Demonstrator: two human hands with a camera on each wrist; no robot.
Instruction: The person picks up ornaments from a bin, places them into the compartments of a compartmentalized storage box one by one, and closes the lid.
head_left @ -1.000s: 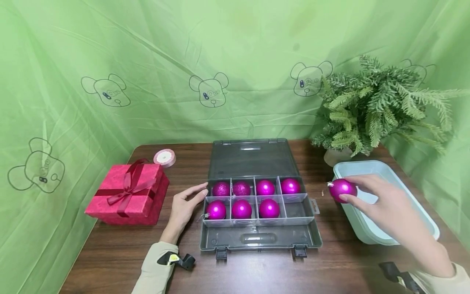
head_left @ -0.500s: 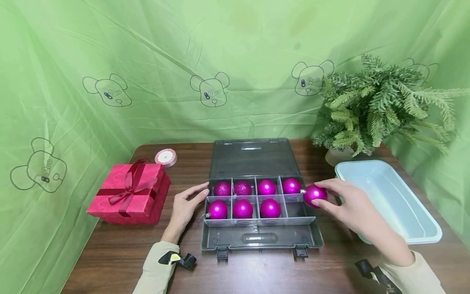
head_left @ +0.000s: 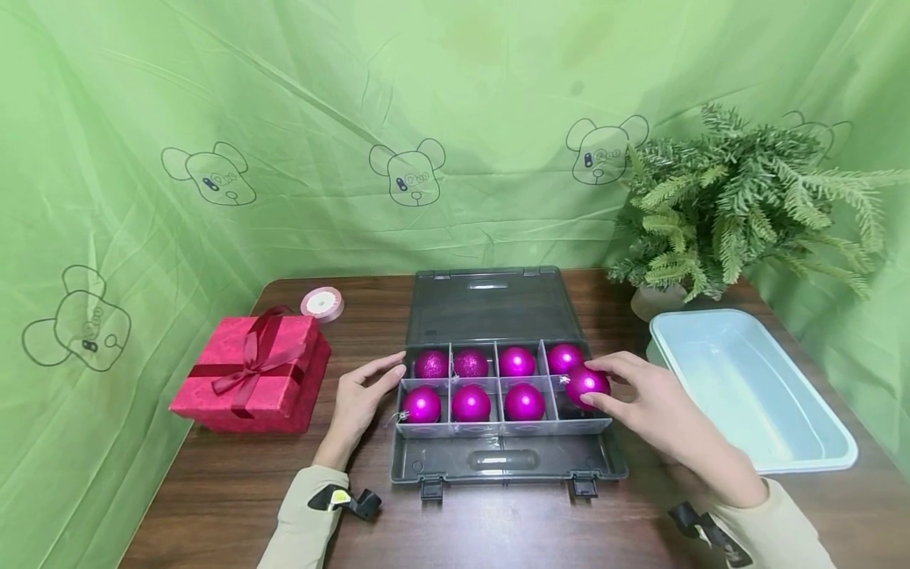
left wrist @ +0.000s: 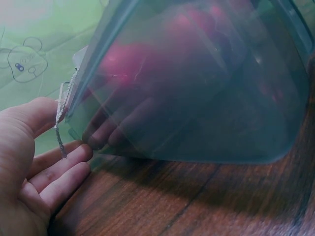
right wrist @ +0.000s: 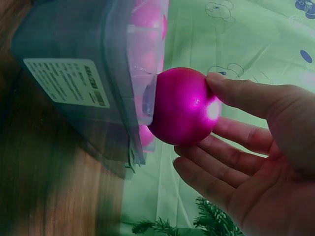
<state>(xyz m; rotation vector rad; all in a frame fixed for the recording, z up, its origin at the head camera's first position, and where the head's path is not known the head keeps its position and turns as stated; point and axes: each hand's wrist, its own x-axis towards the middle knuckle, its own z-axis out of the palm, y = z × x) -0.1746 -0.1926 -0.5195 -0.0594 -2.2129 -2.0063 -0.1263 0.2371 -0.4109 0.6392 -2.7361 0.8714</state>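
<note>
My right hand (head_left: 664, 407) pinches a shiny magenta Christmas bauble (head_left: 588, 387) between thumb and fingers, its cap pointing left. The bauble is over the front right compartment of a grey see-through divider box (head_left: 441, 462), and in the right wrist view it shows at the box rim. The other compartments each hold a magenta bauble (head_left: 524, 402); two in the back row are glittery (head_left: 431, 364). My left hand (head_left: 358, 403) rests its fingertips against the box's left side, fingers loosely extended. A silvery hanging string (left wrist: 60, 118) dangles over that side in the left wrist view.
The box lid (head_left: 490, 304) lies folded back. A red gift box (head_left: 249, 375) with a ribbon bow and a pink ribbon roll (head_left: 322, 304) are at left. At right stand a light blue tub (head_left: 846, 458) and a small artificial fir tree (head_left: 739, 201). Green cloth (head_left: 498, 79) hangs behind.
My right hand has carried the bauble left, from over the tub's near left rim to over the box's front right compartment. My left hand has stayed at the box's side.
</note>
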